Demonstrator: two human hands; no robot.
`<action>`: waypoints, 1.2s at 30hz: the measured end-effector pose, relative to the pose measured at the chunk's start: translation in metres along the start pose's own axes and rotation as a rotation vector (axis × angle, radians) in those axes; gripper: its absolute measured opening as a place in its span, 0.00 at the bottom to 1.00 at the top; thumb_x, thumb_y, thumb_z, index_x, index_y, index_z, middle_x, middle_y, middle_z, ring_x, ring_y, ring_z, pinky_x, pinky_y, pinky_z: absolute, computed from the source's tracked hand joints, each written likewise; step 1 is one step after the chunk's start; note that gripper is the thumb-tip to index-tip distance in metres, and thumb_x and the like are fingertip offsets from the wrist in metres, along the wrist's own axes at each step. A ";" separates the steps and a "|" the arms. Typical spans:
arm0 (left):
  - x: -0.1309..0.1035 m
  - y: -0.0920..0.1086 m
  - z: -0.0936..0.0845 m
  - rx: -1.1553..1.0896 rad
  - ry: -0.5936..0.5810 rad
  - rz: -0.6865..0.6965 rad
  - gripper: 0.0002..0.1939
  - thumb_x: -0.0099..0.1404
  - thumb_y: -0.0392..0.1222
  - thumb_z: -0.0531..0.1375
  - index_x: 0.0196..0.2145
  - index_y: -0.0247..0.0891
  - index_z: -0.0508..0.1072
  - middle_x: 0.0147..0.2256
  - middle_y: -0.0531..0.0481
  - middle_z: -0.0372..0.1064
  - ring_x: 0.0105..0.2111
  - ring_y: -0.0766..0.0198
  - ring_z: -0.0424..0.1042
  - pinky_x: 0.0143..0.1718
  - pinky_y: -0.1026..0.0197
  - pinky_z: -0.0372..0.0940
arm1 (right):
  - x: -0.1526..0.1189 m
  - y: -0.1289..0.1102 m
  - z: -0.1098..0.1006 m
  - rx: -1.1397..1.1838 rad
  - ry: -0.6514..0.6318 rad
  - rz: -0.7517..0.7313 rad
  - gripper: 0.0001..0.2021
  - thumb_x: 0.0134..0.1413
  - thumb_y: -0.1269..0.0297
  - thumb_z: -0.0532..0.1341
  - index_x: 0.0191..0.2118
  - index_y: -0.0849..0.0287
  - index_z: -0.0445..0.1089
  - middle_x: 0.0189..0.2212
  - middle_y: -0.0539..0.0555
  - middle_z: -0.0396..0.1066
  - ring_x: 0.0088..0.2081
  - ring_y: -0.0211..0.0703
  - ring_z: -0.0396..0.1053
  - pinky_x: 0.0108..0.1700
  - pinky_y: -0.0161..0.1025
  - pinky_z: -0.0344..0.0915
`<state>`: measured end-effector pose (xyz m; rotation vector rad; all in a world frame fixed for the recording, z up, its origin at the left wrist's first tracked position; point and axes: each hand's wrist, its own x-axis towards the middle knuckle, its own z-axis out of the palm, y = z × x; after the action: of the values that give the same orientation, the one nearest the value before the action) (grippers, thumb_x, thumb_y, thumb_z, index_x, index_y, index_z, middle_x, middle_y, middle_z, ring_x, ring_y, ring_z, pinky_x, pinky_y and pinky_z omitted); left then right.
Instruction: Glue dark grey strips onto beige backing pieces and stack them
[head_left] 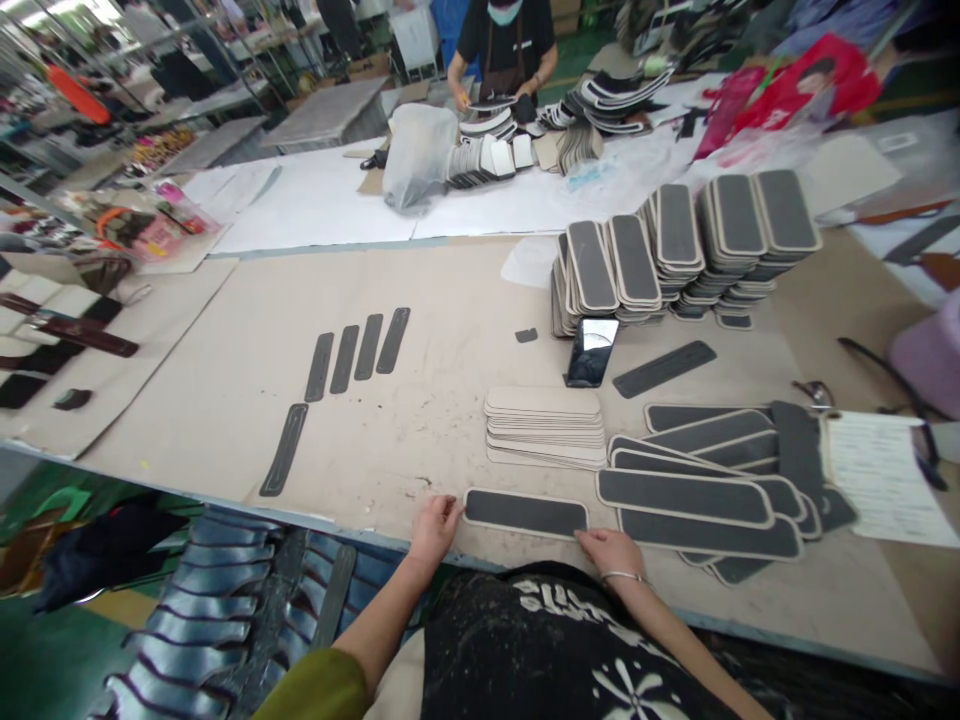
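Note:
A long dark panel with a pale border [526, 512] lies flat near the table's front edge. My left hand [436, 528] pinches its left end, and my right hand [611, 552] has its fingers closed at the lower right corner. Just behind it is a stack of pale rounded strips [544, 428]. To the right, a loose pile of similar bordered panels [684, 497] overlaps at several angles. Farther back, a single dark strip [664, 369] lies alone beside a propped phone [592, 352].
Tall stacks of bordered panels [636, 258] stand at the back right. Several dark strips [345, 358] lie left of centre. A paper sheet [892, 478] and a cable [892, 372] are at the right. Across the table, a person [504, 50] handles pieces.

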<state>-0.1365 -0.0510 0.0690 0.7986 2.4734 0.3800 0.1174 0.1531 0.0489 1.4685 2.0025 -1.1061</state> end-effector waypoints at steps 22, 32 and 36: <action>0.015 0.017 0.007 0.072 -0.123 -0.159 0.08 0.59 0.41 0.57 0.33 0.36 0.73 0.31 0.48 0.74 0.32 0.65 0.70 0.34 0.67 0.57 | -0.002 -0.004 -0.003 0.013 0.003 0.006 0.17 0.48 0.48 0.54 0.25 0.52 0.75 0.23 0.50 0.73 0.29 0.43 0.69 0.29 0.34 0.57; 0.015 0.018 0.005 0.072 -0.128 -0.182 0.07 0.59 0.42 0.56 0.32 0.37 0.71 0.29 0.49 0.73 0.31 0.65 0.70 0.32 0.66 0.57 | -0.005 -0.007 -0.003 0.051 0.024 0.017 0.18 0.48 0.49 0.54 0.23 0.54 0.74 0.22 0.51 0.72 0.28 0.41 0.67 0.27 0.33 0.55; 0.018 0.017 0.006 0.072 -0.131 -0.180 0.06 0.58 0.42 0.56 0.31 0.37 0.70 0.28 0.50 0.73 0.30 0.64 0.70 0.31 0.66 0.57 | -0.004 -0.009 -0.003 0.057 0.030 0.025 0.17 0.49 0.51 0.54 0.24 0.54 0.74 0.22 0.50 0.73 0.28 0.39 0.67 0.27 0.32 0.54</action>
<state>-0.1379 -0.0263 0.0636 0.6015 2.4226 0.1694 0.1113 0.1517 0.0568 1.5433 1.9821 -1.1458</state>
